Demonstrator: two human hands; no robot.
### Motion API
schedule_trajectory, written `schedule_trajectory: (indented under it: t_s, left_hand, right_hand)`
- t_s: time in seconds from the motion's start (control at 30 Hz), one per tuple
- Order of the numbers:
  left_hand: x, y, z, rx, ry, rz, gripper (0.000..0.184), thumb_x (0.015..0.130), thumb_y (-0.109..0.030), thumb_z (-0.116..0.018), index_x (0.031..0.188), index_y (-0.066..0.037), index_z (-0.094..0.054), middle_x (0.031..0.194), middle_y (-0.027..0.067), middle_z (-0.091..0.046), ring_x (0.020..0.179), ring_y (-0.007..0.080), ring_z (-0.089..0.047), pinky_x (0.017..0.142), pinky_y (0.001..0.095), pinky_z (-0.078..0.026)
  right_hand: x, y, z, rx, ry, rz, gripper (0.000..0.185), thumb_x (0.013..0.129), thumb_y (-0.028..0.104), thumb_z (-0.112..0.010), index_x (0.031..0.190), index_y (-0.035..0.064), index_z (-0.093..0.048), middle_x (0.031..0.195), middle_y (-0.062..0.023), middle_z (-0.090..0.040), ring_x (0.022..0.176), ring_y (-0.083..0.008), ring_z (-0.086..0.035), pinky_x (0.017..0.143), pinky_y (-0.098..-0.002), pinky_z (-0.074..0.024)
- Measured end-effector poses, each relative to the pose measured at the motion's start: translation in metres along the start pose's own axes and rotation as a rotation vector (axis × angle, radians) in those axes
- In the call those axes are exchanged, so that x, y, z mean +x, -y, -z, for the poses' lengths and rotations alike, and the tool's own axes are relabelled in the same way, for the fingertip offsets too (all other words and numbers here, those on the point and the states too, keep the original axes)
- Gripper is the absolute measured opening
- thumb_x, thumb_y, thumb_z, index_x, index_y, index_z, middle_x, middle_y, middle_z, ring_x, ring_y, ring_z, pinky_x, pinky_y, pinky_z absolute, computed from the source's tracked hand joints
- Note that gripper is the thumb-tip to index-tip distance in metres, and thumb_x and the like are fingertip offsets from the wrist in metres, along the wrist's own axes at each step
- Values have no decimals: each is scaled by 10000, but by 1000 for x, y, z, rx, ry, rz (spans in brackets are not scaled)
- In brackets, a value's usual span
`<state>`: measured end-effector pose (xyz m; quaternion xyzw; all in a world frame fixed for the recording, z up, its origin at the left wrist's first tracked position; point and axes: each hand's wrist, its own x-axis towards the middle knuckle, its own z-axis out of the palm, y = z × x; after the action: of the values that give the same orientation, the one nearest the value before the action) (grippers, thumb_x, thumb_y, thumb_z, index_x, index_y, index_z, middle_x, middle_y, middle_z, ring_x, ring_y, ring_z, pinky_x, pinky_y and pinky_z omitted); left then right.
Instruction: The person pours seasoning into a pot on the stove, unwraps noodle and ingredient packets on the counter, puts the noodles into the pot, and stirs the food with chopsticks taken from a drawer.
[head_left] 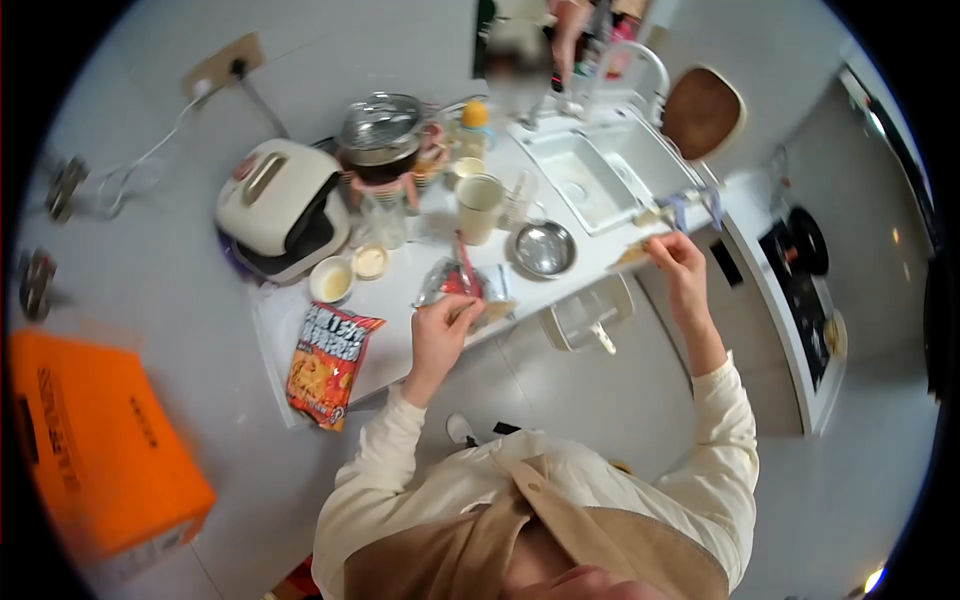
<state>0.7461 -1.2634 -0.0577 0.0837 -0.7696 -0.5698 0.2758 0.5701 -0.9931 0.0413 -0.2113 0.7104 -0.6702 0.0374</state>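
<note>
My left hand [445, 335] is closed in a pinch at the counter's front edge, beside a clear and red plastic packet [441, 282]; what lies between its fingertips is hidden. A red-handled utensil [465, 258] stands up from the packets. My right hand [682, 275] is raised in front of the sink and pinches a small, blurred yellow-brown piece [632, 256]. Between my hands sit a steel bowl [545, 248] and a tall cream cup [480, 208]. A red and orange snack bag [328, 365] lies to the left of my left hand.
A white double sink [585, 175] is set into the counter's far right. A cream appliance [280, 205] and a glass-lidded pot [380, 135] stand at the left. An open drawer or bin [588, 312] juts below the edge. An orange box [105, 450] is at the lower left.
</note>
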Motion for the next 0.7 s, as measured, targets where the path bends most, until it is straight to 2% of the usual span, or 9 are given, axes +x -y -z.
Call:
schedule_trajectory:
  t_s: [0.07, 0.17, 0.2, 0.23, 0.3, 0.37, 0.43, 0.57, 0.7]
  left_hand:
    - [18, -19, -29, -185, 86, 116, 120, 802, -67, -653, 860, 36, -635, 756, 50, -666, 650, 48, -579, 581, 205, -471]
    - [36, -27, -90, -530, 170, 172, 135, 826, -67, -627, 907, 41, -636, 804, 48, -670, 688, 55, -588, 629, 203, -484]
    - [38, -44, -110, -493, 224, 143, 138, 832, -66, -618, 921, 39, -629, 858, 66, -670, 737, 65, -592, 668, 209, -489]
    - [37, -57, -131, -543, 270, 150, 140, 833, -65, -617, 927, 38, -627, 877, 69, -669, 752, 69, -592, 682, 213, -489]
    - [34, -79, -180, -646, 372, 160, 144, 835, -63, -615, 940, 35, -622, 913, 75, -666, 784, 75, -592, 710, 220, -489]
    - [30, -88, -243, -722, 476, 220, 140, 838, -64, -612, 942, 29, -620, 934, 80, -662, 815, 88, -592, 743, 231, -483]
    - [14, -121, -308, -717, 529, 229, 142, 838, -68, -615, 940, 31, -620, 930, 84, -662, 812, 94, -593, 747, 233, -481]
    - [-21, -165, -452, -784, 549, 230, 135, 848, -74, -606, 939, 26, -617, 965, 101, -652, 828, 100, -592, 742, 227, -478]
    - [-66, -217, -570, -980, 653, 368, 146, 852, -76, -601, 946, 36, -611, 1000, 104, -646, 821, 95, -588, 730, 222, -476]
  right_hand:
    - [-13, 4, 15, -61, 0, -40, 163, 855, 163, -616, 768, 47, -542, 699, 20, -545, 564, -47, -477, 522, -170, -359]
    - [-38, 0, 61, 15, -66, -209, 154, 876, 182, -590, 822, 51, -527, 703, -1, -579, 491, -56, -498, 446, -162, -344]
    - [-48, -4, 75, 55, -111, -193, 144, 887, 171, -571, 843, 44, -516, 722, -29, -605, 542, -77, -553, 474, -181, -395]
    - [-56, -17, 93, 111, -92, -142, 127, 890, 156, -559, 907, 44, -500, 791, -53, -623, 646, -110, -595, 581, -212, -468]
    - [-77, -31, 128, 147, -112, -87, 200, 884, 162, -564, 1023, 46, -480, 919, -64, -614, 842, -141, -605, 726, -243, -481]
    - [-98, -37, 158, 107, -60, -52, 329, 863, 167, -592, 1130, 42, -448, 987, -61, -587, 933, -157, -579, 821, -275, -464]
    - [-116, -54, 189, 119, -63, -38, 401, 846, 173, -615, 1176, 36, -433, 1010, -58, -575, 932, -144, -575, 822, -275, -465]
    - [-146, -95, 276, 340, -385, -60, 286, 870, 193, -587, 1105, 50, -508, 935, -32, -597, 902, -121, -573, 784, -274, -461]
    - [-168, -91, 361, 546, -691, 30, 187, 898, 196, -547, 1028, 62, -560, 891, -20, -613, 872, -113, -570, 778, -264, -443]
